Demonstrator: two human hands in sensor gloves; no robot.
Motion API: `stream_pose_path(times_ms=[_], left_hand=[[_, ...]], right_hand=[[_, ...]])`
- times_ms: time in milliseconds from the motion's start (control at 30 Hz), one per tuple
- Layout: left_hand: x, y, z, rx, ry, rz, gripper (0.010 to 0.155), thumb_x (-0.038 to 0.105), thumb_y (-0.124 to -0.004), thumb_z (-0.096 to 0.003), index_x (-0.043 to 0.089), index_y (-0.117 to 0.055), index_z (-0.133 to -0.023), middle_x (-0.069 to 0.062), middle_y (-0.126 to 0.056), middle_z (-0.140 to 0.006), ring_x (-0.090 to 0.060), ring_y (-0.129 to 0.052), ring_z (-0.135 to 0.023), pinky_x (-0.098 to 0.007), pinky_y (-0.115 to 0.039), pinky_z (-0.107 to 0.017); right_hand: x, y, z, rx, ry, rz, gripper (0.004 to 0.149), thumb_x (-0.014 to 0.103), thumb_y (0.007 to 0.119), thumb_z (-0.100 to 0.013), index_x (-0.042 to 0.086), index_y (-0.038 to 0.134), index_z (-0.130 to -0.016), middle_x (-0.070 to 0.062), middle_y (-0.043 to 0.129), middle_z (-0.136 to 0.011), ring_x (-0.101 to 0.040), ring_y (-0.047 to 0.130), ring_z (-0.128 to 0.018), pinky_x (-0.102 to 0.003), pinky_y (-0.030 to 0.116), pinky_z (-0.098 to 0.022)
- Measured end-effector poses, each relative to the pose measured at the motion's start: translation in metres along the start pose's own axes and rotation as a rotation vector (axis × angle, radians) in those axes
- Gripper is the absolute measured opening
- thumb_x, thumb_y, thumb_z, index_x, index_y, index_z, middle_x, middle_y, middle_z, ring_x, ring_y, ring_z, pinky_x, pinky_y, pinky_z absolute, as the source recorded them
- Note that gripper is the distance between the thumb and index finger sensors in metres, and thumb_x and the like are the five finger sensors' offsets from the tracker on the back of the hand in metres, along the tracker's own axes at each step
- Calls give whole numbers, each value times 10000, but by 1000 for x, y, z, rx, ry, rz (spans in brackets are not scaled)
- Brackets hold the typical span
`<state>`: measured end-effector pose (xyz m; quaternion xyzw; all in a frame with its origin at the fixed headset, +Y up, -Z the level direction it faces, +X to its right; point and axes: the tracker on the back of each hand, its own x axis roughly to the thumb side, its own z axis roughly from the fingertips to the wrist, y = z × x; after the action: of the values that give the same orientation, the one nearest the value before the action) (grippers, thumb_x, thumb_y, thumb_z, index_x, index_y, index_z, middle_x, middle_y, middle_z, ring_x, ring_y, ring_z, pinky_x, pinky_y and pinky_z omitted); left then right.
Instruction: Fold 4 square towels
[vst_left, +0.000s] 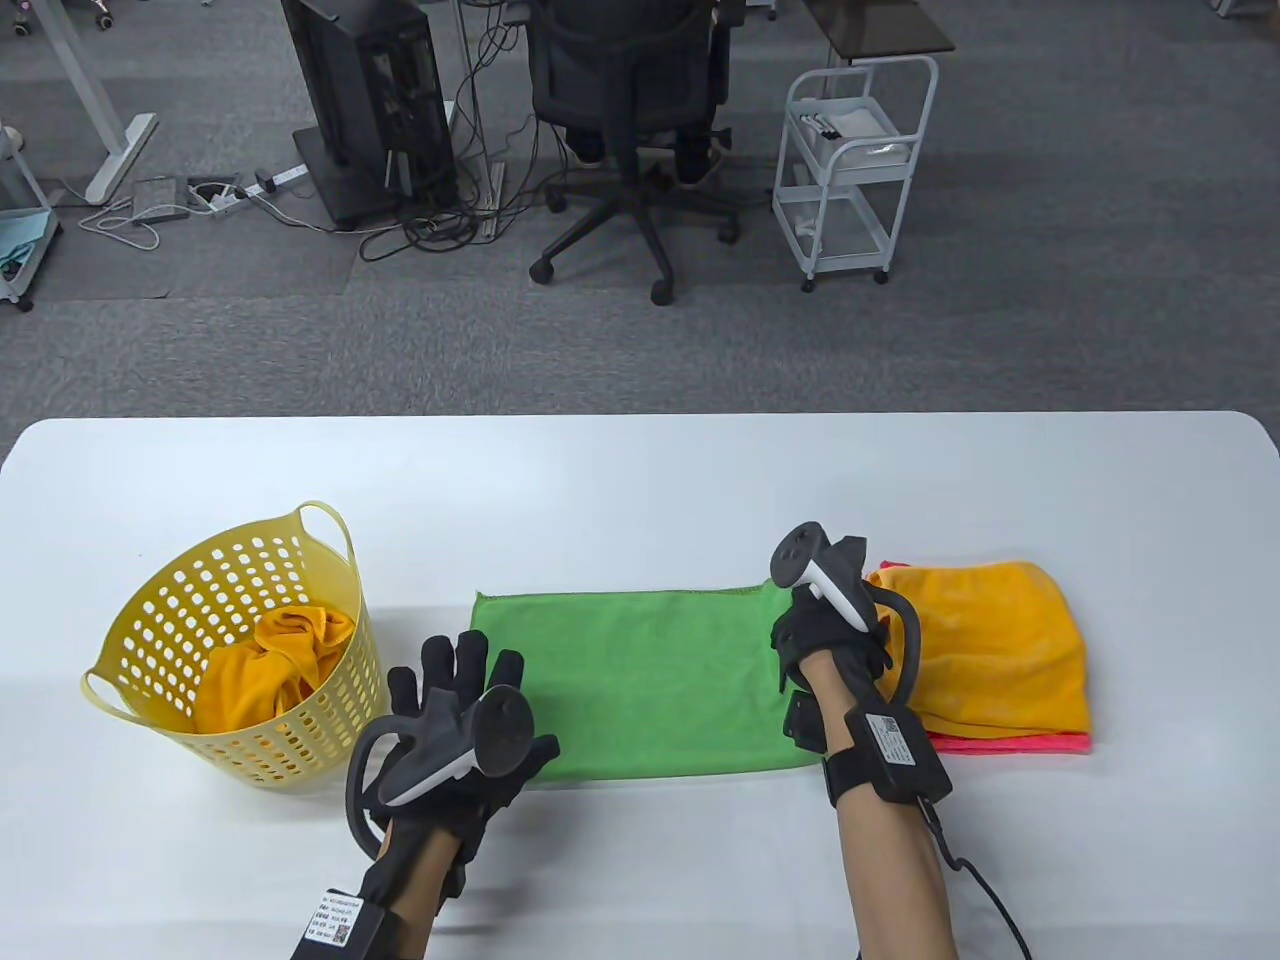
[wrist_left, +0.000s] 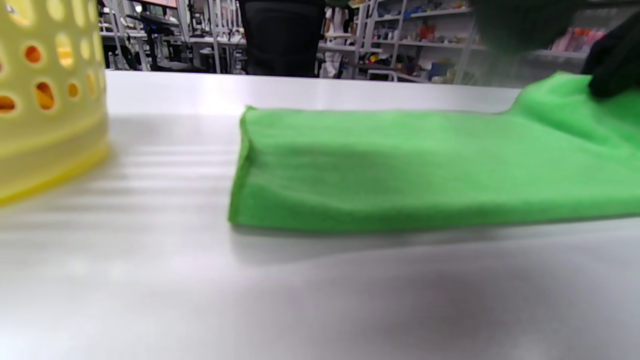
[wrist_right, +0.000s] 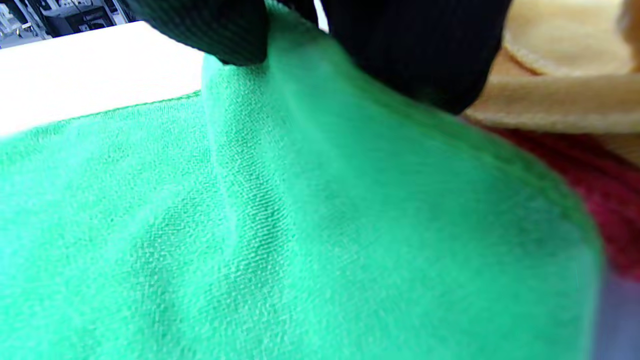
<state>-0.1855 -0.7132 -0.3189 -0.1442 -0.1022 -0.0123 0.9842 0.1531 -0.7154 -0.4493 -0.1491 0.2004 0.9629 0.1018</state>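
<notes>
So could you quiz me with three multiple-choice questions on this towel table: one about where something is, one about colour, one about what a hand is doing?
1. Where is the yellow basket?
A. at the table's left
B. on the green towel
C. on the floor

2. What colour towel lies under the folded orange towel?
A. blue
B. pink
C. white

3. What is the right hand doing?
A. resting flat on the table
B. reaching into the basket
C. pinching the green towel

Answers: 1 A, it stands left of the green towel. 2 B, a pink towel edge shows beneath. 3 C, the right wrist view shows fingers gathering a raised ridge of cloth.
</notes>
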Motion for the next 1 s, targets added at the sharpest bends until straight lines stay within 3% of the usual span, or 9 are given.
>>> stream_pose_path(times_ms=[133,400,700,1000], left_hand=[[0,-3,-1,-122,-33,-12,946,758,-529,-524,233,-104,-1186,-255,139,-1144,-572,167,-974,-773,-25,-681],[-1,-5,-2,-147,-38,-25,961,766,-515,-526,223,-58,-1175,-255,176,-1123,-570,201,-946,-773,5,-657],[-1,0,3,-100,-47,-29,978,764,-542,-518,213,-78,-1178,-259,150,-1137,-573,180,-960,-773,0,-660],[-2,2,6,-80,-28,-28,997,765,-558,-510,210,-60,-1171,-263,167,-1125,-577,190,-947,-773,-2,-663]], right_hand=[[-9,-1,0,11,0,-41,463,296,822,-621,83,652,-995,-232,960,-842,-125,1091,-315,-228,872,-170],[-5,-13,14,-51,-96,-210,462,270,857,-603,45,684,-967,-151,1007,-765,-84,1030,-189,-218,840,-121],[57,-34,67,-143,-282,-316,470,261,841,-614,21,663,-976,-151,977,-791,-80,1023,-199,-214,837,-121],[141,-17,91,-76,-395,-321,484,250,805,-630,-37,633,-978,-177,959,-800,-68,1022,-201,-204,839,-120]])
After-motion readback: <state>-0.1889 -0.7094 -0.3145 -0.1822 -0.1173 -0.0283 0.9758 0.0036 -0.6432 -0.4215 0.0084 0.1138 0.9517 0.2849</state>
